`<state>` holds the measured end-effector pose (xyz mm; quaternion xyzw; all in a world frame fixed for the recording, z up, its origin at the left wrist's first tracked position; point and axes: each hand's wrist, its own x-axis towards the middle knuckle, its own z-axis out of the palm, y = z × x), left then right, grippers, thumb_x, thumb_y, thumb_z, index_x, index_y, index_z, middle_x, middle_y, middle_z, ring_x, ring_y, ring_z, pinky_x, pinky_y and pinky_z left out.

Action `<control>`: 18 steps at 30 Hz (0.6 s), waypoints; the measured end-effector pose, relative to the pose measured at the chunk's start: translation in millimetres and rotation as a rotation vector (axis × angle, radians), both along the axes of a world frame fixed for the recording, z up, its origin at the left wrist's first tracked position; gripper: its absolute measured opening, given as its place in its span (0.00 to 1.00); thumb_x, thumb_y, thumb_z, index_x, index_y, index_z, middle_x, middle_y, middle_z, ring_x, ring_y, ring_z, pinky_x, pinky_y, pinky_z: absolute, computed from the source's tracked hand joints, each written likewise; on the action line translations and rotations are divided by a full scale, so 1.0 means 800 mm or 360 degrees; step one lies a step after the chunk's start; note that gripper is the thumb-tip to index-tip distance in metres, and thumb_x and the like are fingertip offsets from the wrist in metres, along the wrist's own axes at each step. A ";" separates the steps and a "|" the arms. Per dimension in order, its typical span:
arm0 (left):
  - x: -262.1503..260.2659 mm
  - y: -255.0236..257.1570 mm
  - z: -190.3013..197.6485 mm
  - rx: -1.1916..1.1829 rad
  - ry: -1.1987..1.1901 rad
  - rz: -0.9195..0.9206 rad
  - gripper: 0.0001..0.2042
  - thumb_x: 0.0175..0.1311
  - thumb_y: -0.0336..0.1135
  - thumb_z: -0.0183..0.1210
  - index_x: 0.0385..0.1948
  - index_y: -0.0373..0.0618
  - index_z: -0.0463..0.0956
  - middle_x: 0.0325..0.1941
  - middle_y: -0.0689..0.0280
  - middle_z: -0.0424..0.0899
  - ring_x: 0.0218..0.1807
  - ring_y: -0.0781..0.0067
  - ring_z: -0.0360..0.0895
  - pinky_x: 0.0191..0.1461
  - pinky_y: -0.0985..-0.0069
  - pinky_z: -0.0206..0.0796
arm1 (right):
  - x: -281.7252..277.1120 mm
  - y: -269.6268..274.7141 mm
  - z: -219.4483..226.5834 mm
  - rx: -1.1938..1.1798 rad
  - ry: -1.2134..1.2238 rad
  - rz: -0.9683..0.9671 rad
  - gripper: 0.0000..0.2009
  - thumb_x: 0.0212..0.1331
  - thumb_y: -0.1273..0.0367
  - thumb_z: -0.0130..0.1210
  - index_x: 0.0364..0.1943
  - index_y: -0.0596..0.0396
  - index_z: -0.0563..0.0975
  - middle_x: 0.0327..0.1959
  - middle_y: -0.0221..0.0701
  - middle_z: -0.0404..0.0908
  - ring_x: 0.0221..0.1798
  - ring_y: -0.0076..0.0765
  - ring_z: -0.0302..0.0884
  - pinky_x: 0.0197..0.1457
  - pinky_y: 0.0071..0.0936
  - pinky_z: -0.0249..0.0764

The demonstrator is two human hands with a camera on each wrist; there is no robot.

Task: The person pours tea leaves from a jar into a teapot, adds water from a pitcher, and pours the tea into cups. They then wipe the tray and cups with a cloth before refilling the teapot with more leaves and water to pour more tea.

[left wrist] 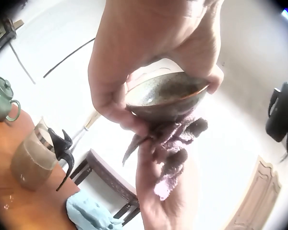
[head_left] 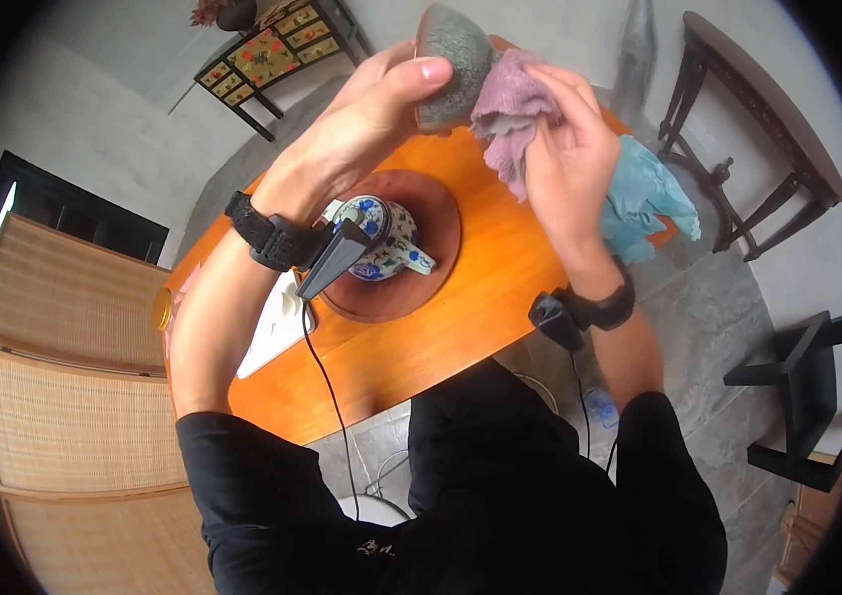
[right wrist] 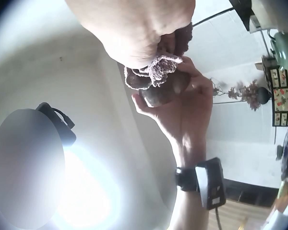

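Note:
Raised above the table, my left hand (head_left: 366, 114) grips a grey-green glazed bowl (head_left: 453, 74) by its sides, thumb on the outer wall. In the left wrist view the bowl (left wrist: 165, 96) shows its brown rim and glossy inside, with fingers on either side. My right hand (head_left: 575, 164) pinches a crumpled purple cloth (head_left: 513, 94) against the bowl's outside. From the right wrist view, the cloth (right wrist: 158, 69) bunches under the right fingers and covers part of the bowl (right wrist: 161, 93).
Below the arms, a blue-and-white teapot (head_left: 371, 258) stands on a round wooden tray (head_left: 443, 213). A light blue cloth (head_left: 644, 193) lies at the table's right end. A glass pitcher (left wrist: 33, 160) and a green teapot (left wrist: 0, 100) stand on the table (head_left: 500, 258). Cables hang from both wrists.

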<state>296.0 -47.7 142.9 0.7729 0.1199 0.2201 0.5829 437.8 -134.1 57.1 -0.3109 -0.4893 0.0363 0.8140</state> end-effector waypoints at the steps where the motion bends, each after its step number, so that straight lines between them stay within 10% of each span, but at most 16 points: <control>1: -0.003 0.008 -0.001 0.0006 0.0047 -0.0008 0.31 0.61 0.54 0.56 0.55 0.33 0.67 0.51 0.57 0.76 0.52 0.69 0.73 0.59 0.70 0.64 | 0.002 0.001 0.001 -0.0022 0.0004 0.0041 0.14 0.56 0.85 0.50 0.47 0.68 0.77 0.47 0.34 0.72 0.49 0.27 0.75 0.51 0.20 0.73; 15: -0.088 -0.004 0.034 0.0391 0.0142 0.0315 0.31 0.54 0.50 0.65 0.51 0.33 0.70 0.46 0.56 0.78 0.48 0.70 0.78 0.52 0.76 0.71 | -0.052 0.006 0.019 -0.0397 -0.0152 0.0803 0.11 0.59 0.80 0.55 0.46 0.68 0.78 0.42 0.32 0.78 0.43 0.21 0.75 0.43 0.16 0.72; 18: -0.162 -0.027 0.077 0.0714 0.0537 0.0916 0.41 0.47 0.56 0.68 0.53 0.28 0.64 0.48 0.51 0.75 0.49 0.66 0.75 0.55 0.72 0.69 | -0.073 0.017 0.040 -0.0743 -0.0160 0.1226 0.10 0.61 0.77 0.55 0.44 0.66 0.79 0.38 0.32 0.82 0.37 0.21 0.78 0.37 0.18 0.74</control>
